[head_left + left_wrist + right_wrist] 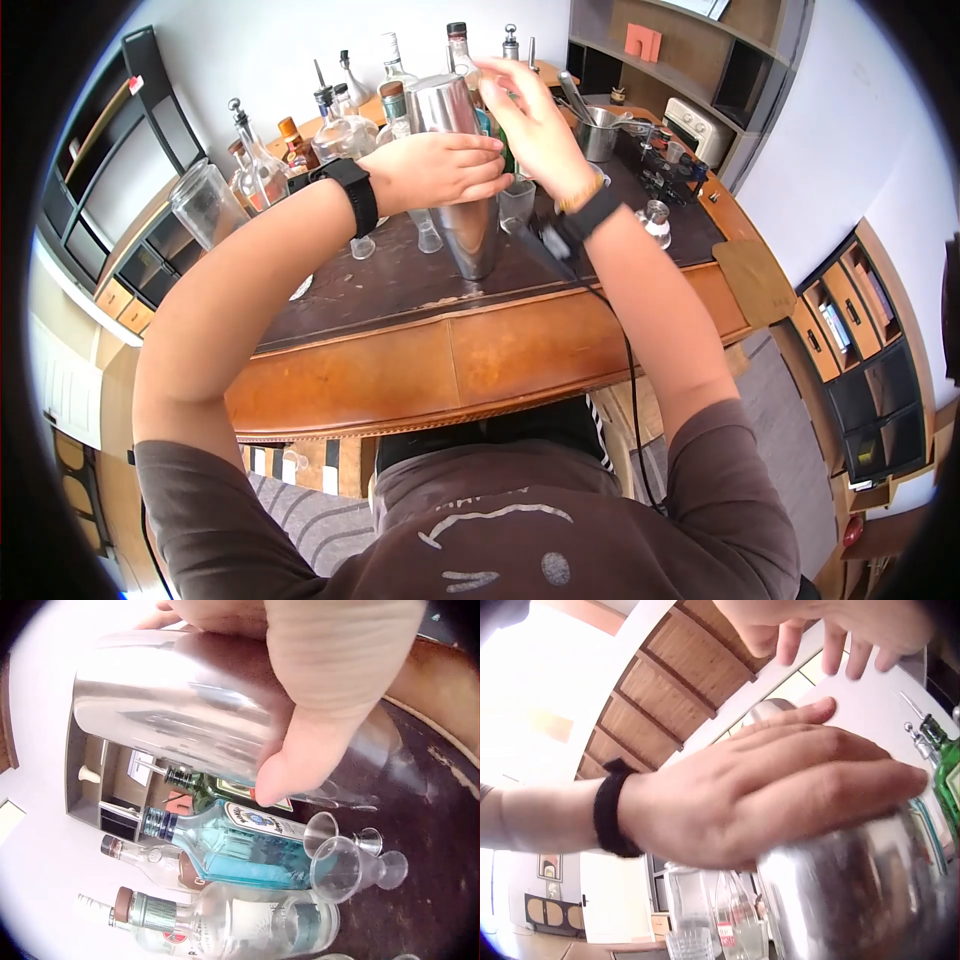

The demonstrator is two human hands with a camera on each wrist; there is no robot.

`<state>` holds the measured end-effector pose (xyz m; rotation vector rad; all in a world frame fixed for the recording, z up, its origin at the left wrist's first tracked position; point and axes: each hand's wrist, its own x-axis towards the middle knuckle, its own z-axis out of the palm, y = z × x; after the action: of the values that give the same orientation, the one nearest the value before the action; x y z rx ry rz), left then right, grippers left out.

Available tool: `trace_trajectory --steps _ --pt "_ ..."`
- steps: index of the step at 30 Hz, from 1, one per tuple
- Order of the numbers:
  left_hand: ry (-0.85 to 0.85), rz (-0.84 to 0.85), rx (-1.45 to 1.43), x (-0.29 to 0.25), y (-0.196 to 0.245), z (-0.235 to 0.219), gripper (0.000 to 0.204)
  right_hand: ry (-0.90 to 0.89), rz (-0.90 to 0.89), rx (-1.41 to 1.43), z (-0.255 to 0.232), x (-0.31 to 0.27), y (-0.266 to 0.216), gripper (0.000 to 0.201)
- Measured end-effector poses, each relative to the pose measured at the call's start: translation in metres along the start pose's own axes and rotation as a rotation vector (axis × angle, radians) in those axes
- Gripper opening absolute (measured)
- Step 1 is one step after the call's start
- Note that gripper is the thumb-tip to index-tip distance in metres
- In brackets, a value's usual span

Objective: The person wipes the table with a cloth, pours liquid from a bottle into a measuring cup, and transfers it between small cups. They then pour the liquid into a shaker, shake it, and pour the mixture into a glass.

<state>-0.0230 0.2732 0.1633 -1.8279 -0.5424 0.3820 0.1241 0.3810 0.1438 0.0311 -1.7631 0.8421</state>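
A tall metal cocktail shaker (467,238) stands upright at the near side of the dark desk top. My left hand (440,172) grips it round the middle, its fingers across the front. In the left wrist view the thumb lies along the shiny side of the shaker (172,697). Beside the shaker's upper end is my right hand (535,130), raised, with its fingers extended and nothing in them. From the right wrist view, the right hand's fingers (832,645) hang above the left hand (765,784), apart from it.
Several bottles stand behind, among them a blue gin bottle (247,844) and a clear bottle (262,922). A clear jigger (337,870) is close by. Left is a glass jar (205,205); right, a metal cup with bar tools (598,138). A black cable (632,400) hangs over the desk edge.
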Motion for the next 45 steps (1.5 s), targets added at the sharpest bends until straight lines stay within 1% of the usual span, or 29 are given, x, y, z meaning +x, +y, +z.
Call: trace_trajectory --steps 2,3,5,6,7,8,9,10,11,12,13,14,15,16,18,19,20,22,23,24,26,27,28,30,34,36,41,44,45 --pt "-0.096 0.078 -0.034 0.0 -0.002 -0.002 0.048 -0.156 -0.022 -0.086 0.01 0.024 0.004 0.041" --pt "-0.114 0.077 -0.05 0.001 -0.001 -0.001 0.046 -0.16 -0.023 -0.083 0.012 0.029 -0.009 0.041" --pt "-0.161 0.078 -0.026 0.002 0.001 -0.002 0.047 -0.484 0.444 -0.107 0.015 0.036 -0.031 0.04" --pt "-0.204 0.083 -0.002 0.002 0.002 -0.004 0.047 -0.487 0.443 -0.105 0.018 0.034 -0.02 0.04" --pt "-0.22 0.033 -0.115 0.001 0.005 -0.002 0.049 -0.454 0.289 -0.056 0.021 0.029 -0.002 0.04" --pt "-0.221 0.031 -0.115 -0.002 0.005 -0.003 0.049 -0.42 0.137 -0.007 0.025 0.028 -0.001 0.04" --pt "-0.142 0.03 -0.079 -0.005 0.003 -0.005 0.049 -0.416 0.197 -0.016 0.023 0.025 0.0 0.04" --pt "-0.063 0.03 -0.043 -0.008 0.002 -0.006 0.048 -0.418 0.197 -0.017 0.021 0.024 0.001 0.04" --pt "0.026 -0.053 -0.197 -0.012 0.002 -0.01 0.046 -0.413 0.193 -0.03 0.02 0.023 0.0 0.04" --pt "0.027 -0.051 -0.199 -0.018 0.003 -0.014 0.046 -0.407 0.189 -0.043 0.019 0.022 -0.001 0.039" --pt "0.053 -0.136 -0.33 -0.025 0.005 -0.02 0.043 -0.405 0.191 -0.044 0.02 0.02 0.001 0.039" --pt "0.079 -0.223 -0.46 -0.03 0.005 -0.027 0.039 -0.337 0.134 0.0 0.022 0.017 0.005 0.038" --pt "0.144 -0.27 -0.602 -0.035 0.006 -0.028 0.046 -0.269 0.077 0.043 0.025 0.015 0.01 0.038" --pt "0.145 -0.273 -0.603 -0.039 0.011 -0.027 0.046 -0.272 0.078 0.042 0.029 0.012 0.015 0.038" --pt "0.37 -0.674 -0.668 -0.044 0.03 -0.022 0.053 -0.097 -0.018 0.026 0.037 0.006 0.026 0.035" --pt "0.459 -0.837 -0.694 -0.04 0.039 -0.017 0.064 -0.059 -0.032 0.053 0.039 0.003 0.029 0.035" --pt "0.457 -0.839 -0.694 -0.034 0.048 -0.012 0.064 -0.06 -0.032 0.055 0.041 0.001 0.029 0.035" --pt "0.665 -1.287 -1.073 -0.019 0.064 -0.002 0.072 0.006 -0.016 -0.012 0.04 -0.002 0.026 0.038" --pt "0.606 -1.313 -1.153 -0.017 0.069 0.007 0.088 0.0 0.016 -0.084 0.039 -0.003 0.022 0.038" --pt "0.607 -1.314 -1.155 -0.009 0.071 0.006 0.088 -0.001 0.019 -0.085 0.04 -0.003 0.024 0.038" --pt "0.808 -1.387 -1.586 0.008 0.078 0.002 0.088 0.031 0.006 -0.029 0.043 -0.003 0.027 0.038" --pt "0.733 -1.447 -1.536 0.009 0.081 0.012 0.092 0.039 0.001 -0.006 0.044 -0.004 0.029 0.038" --pt "0.732 -1.449 -1.543 0.008 0.083 0.015 0.092 0.038 0.008 -0.009 0.044 -0.005 0.031 0.038" --pt "0.646 -1.45 -1.499 0.01 0.075 0.009 0.097 0.074 -0.051 0.025 0.045 -0.006 0.032 0.037" --pt "0.691 -1.475 -1.578 0.015 0.078 0.011 0.093 0.094 -0.034 0.096 0.043 -0.009 0.032 0.037" --pt "0.757 -1.452 -1.507 0.015 0.081 0.015 0.092 0.105 0.001 0.083 0.042 -0.012 0.028 0.037" --pt "0.751 -1.441 -1.538 0.013 0.079 0.016 0.09 0.124 -0.027 0.106 0.043 -0.012 0.031 0.037" --pt "0.749 -1.448 -1.551 0.012 0.078 0.013 0.089 0.1 -0.046 0.07 0.042 -0.01 0.027 0.038" --pt "0.749 -1.448 -1.556 0.013 0.078 0.013 0.089 0.027 0.026 0.037 0.038 -0.009 0.021 0.035"
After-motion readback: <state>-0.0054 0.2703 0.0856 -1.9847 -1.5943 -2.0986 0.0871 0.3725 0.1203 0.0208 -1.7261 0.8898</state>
